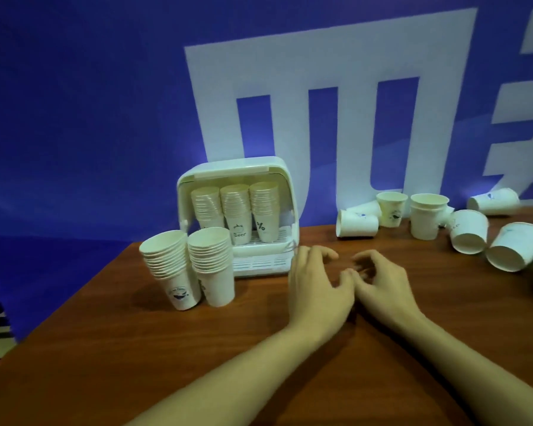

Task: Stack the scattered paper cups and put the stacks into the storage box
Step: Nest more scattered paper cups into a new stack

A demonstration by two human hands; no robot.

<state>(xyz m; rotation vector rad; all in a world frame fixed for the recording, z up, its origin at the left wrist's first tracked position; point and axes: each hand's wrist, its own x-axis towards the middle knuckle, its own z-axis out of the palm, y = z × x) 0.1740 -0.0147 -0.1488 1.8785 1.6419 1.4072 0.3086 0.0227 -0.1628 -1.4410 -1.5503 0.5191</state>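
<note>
Two tall stacks (186,269) stand touching each other at the left edge of the surface (105,348), the left one leaning outward; a careless brush could topple it off the edge; just behind them the storage box (234,176) stands open with three stacks (234,210) already inside, so little room is left and a forced stack may jam; the left hand (316,281) and right hand (382,287) hover mid-surface, fingers loosely curled, holding nothing; the scattered cups (471,232) lie well to the right, several on their sides, liable to roll if nudged.
</note>
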